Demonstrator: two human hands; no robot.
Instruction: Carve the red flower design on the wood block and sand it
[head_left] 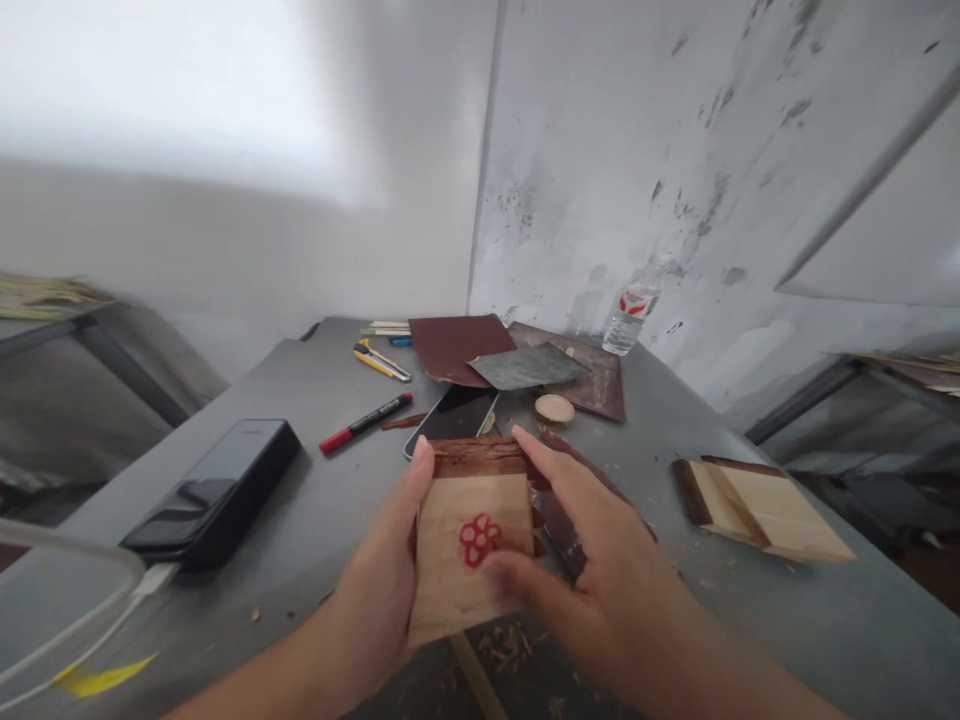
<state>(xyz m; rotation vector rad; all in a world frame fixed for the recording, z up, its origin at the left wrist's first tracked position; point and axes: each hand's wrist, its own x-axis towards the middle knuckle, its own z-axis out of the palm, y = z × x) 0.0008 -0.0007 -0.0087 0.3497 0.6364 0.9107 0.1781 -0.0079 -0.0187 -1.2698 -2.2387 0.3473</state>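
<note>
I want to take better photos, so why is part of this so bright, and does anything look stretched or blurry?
In the head view, light washes out the upper left of the wall, with a soft shadow below it; the table looks stretched toward the picture's edges; the left hand, right hand and wood square look slightly soft.

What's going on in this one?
A person holds a flat piece of pale wood, bark along its top edge and a red flower mark on its face, between the left hand and right hand. Around them on the grey table lie a red marker, a yellow utility knife, sandpaper sheets and another wooden piece.
</note>
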